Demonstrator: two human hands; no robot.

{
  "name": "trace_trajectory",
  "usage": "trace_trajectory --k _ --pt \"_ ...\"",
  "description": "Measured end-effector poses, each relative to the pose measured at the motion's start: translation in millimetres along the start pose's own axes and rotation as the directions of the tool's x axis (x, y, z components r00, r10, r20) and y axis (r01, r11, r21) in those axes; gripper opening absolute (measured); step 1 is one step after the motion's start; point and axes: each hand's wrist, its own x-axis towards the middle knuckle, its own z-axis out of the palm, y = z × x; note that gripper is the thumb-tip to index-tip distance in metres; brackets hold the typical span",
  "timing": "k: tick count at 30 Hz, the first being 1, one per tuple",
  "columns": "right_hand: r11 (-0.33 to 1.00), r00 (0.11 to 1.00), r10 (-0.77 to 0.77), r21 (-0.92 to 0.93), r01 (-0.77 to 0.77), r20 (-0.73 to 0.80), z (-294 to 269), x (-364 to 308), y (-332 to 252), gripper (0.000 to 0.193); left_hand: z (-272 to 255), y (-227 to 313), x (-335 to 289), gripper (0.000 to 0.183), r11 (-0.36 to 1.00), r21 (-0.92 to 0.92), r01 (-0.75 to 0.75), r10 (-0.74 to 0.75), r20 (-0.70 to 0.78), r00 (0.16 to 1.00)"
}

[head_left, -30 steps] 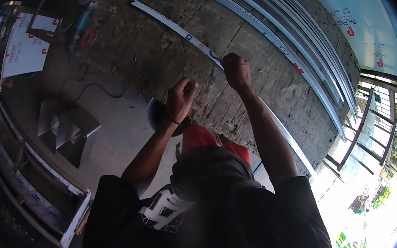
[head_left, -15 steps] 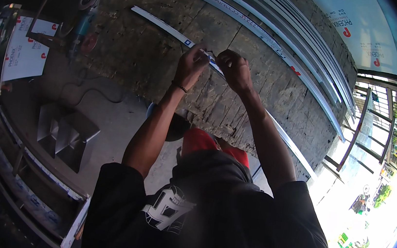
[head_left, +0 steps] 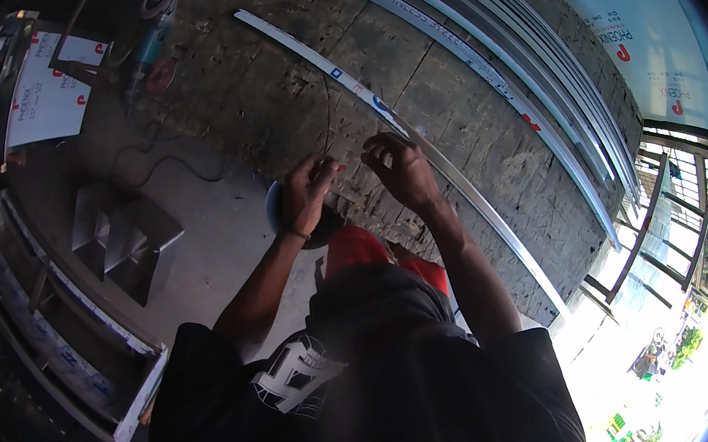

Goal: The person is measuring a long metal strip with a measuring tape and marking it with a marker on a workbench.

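Note:
A long, narrow metal strip (head_left: 470, 195) lies slantwise across the worn wooden workbench (head_left: 270, 111). Its far left half carries white film with blue and red marks, and the film looks ragged near the middle. My left hand (head_left: 306, 194) is at the bench's near edge, off the strip, its fingers drawn together; whether something small is between them I cannot make out. A thin dark line runs on the bench between the strip and this hand; thread or crack, I cannot tell. Just nearer than the strip, my right hand (head_left: 403, 172) has bent fingers apart from the thumb, visibly holding nothing.
Several long metal profiles (head_left: 510, 73) lie along the bench's far side. An angle grinder (head_left: 148, 49) rests at the left end. Bent sheet-metal pieces (head_left: 129, 239) and a metal frame (head_left: 56, 309) stand on the floor at left. A film-covered sheet (head_left: 58, 100) is beyond them.
Both hands have come off the strip and moved nearer to me, the left one farther, down to the bench edge. The strip's middle is now uncovered; the strip itself lies in the same place.

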Motion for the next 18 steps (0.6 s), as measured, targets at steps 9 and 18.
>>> trace_trajectory --k 9,18 --pt "0.924 0.923 0.135 -0.291 -0.249 -0.360 -23.9 -7.8 73.2 0.011 -85.8 -152.0 -78.5 0.018 0.769 0.634 0.074 0.024 -0.145 0.989" --pt "0.907 0.948 0.106 -0.361 -0.216 -0.301 -11.3 12.1 76.8 0.011 -113.4 -232.4 -72.9 0.037 0.479 0.829 0.288 -0.176 -0.231 0.957"
